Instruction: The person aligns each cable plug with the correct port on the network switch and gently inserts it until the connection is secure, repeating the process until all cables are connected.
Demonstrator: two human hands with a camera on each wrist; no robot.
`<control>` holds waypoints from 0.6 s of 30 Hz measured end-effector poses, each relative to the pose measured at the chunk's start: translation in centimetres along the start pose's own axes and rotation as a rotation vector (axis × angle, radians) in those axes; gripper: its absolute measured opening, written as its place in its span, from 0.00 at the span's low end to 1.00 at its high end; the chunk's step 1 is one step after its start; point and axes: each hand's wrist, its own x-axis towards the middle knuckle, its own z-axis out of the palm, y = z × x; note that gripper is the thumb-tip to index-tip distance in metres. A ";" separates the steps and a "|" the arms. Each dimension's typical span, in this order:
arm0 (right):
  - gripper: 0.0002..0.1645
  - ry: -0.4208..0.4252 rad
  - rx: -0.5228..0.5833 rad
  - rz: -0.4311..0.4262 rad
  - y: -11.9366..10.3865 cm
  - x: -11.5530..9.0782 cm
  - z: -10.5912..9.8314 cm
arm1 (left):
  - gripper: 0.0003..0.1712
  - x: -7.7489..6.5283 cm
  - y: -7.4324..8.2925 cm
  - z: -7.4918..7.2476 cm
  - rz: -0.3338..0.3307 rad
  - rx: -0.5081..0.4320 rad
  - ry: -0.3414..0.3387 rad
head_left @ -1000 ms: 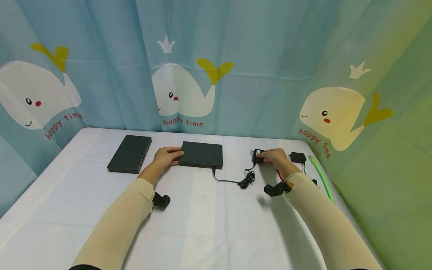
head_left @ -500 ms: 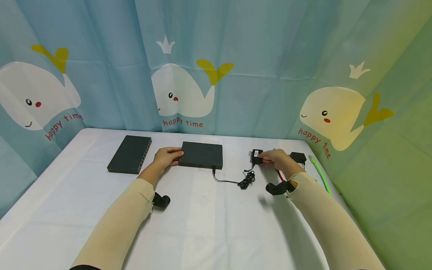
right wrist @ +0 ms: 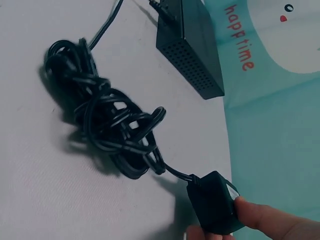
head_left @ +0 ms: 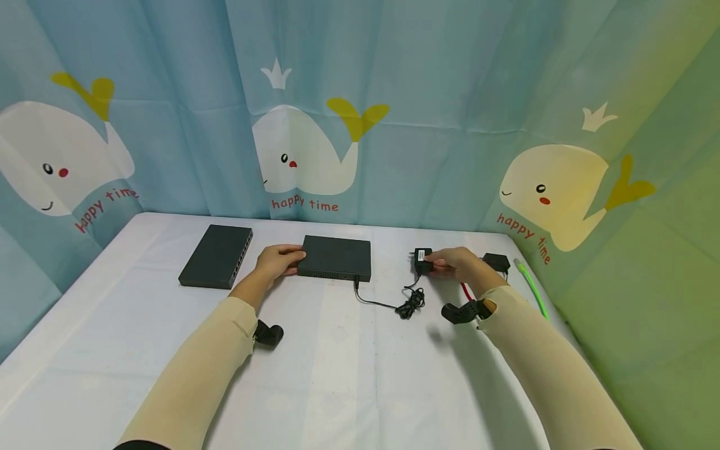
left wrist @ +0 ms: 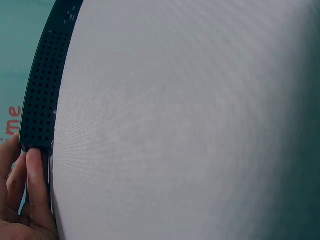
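Observation:
A flat black network switch [head_left: 335,255] lies at the back middle of the table, its perforated side [left wrist: 46,90] showing in the left wrist view. At its left end my left hand [head_left: 277,260] pinches the corner, thumb on top and fingers at the side. My right hand [head_left: 457,262] holds a black power adapter [head_left: 422,261] between thumb and fingers, its prongs pointing left. From the adapter a black cable, bundled in a coil [right wrist: 115,115], runs to a plug [head_left: 357,284] seated in the switch's near side.
A second black switch [head_left: 216,256] with a row of ports lies at the left. Behind my right hand are another black adapter [head_left: 496,262], a green cable [head_left: 531,287] and a bit of red cable [head_left: 466,292]. A whale-print curtain [head_left: 427,125] hangs behind the white table [head_left: 337,375].
My right hand has shifted the adapter slightly to the left, and the cable coil has moved a little with it. The left hand and the switch stay put.

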 end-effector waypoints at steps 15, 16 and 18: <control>0.30 -0.127 0.102 -0.041 -0.6 -1.0 1.8 | 0.26 0.0 0.0 0.0 -0.002 0.007 0.004; 0.27 -0.125 0.097 -0.044 -0.7 -1.1 2.0 | 0.26 0.0 0.0 0.0 -0.002 0.006 0.004; 0.21 -0.136 0.100 -0.053 -0.9 -1.5 2.3 | 0.26 -0.1 0.0 0.0 -0.002 0.006 0.004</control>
